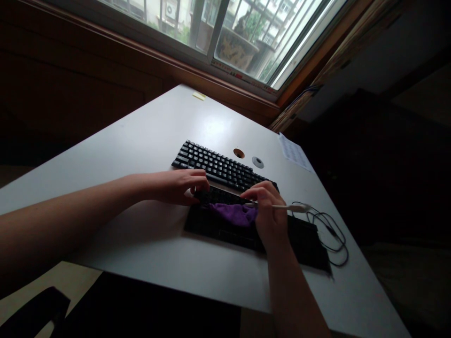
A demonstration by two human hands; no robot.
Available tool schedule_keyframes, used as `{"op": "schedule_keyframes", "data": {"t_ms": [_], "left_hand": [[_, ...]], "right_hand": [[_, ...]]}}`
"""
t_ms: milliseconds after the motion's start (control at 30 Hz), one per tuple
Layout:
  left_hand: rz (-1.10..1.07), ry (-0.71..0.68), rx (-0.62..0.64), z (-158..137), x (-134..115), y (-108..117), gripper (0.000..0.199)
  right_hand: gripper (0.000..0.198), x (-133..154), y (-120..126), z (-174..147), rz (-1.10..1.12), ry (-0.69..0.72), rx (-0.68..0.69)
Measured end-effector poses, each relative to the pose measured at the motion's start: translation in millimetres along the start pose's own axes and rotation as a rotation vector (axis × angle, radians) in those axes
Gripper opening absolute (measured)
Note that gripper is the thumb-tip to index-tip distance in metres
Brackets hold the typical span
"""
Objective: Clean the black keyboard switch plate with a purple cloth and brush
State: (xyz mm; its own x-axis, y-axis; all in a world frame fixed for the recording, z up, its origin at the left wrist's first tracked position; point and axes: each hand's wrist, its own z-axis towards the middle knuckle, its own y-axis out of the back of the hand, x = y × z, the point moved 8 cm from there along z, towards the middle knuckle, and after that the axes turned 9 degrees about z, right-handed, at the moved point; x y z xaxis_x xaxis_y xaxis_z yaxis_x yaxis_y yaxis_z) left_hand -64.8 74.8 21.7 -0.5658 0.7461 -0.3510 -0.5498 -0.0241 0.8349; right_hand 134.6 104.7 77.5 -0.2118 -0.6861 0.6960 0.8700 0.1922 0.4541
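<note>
My left hand (188,185) is closed at the left end of a dark strip (225,193), thumb and fingers pinching its edge. That strip lies along the far side of a flat black panel (225,230); whether the two are one piece I cannot tell. A crumpled purple cloth (236,213) rests on the panel between my hands. My right hand (270,211) is closed round a thin white stick-like tool (282,207) with a wider right end, its fingertips over the panel beside the cloth. Just beyond stands a black keyboard (218,164) with its keys up.
A thin black cable (340,237) lies coiled at the panel's right. Behind the keyboard are a round table hole (238,153) and a grey ring-shaped cover (258,162). Printed paper (295,152) lies at the right edge of the white table (141,136), and a small yellowish piece (198,96) at the far corner.
</note>
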Motion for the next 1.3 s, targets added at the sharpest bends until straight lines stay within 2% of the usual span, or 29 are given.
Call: {"op": "schedule_keyframes", "data": {"t_ms": [67,133,233,367,467,833,967,1100,1300], "left_hand": [[0.004,0.003,0.0,0,0,0,0.027],[0.01,0.001,-0.003,0,0,0,0.026],[0.008,-0.005,-0.011,0,-1,1,0.025],[-0.004,-0.017,-0.037,0,-2,3,0.025],[0.001,-0.019,-0.028,0,-2,2,0.026],[0.029,-0.009,-0.04,2,-3,1,0.029],[0.043,-0.021,-0.033,3,-4,1,0.032],[0.054,-0.031,-0.053,3,-3,0,0.029],[0.059,-0.034,-0.043,2,-1,-4,0.033]], "right_hand": [[0.055,-2,9,-3,0.083,-0.004,-0.129],[0.063,-8,11,-6,0.173,-0.054,-0.17],[0.064,-15,-2,-9,0.218,-0.145,-0.056],[0.046,-2,-24,-9,0.109,-0.066,0.166],[0.037,-1,-33,-8,0.068,-0.042,0.24],[0.04,2,-47,-9,-0.035,0.001,0.304],[0.041,3,-48,-11,-0.049,-0.002,0.245],[0.042,-4,-46,-11,-0.042,-0.079,0.151],[0.037,-25,-55,-12,0.184,-0.279,0.242]]}}
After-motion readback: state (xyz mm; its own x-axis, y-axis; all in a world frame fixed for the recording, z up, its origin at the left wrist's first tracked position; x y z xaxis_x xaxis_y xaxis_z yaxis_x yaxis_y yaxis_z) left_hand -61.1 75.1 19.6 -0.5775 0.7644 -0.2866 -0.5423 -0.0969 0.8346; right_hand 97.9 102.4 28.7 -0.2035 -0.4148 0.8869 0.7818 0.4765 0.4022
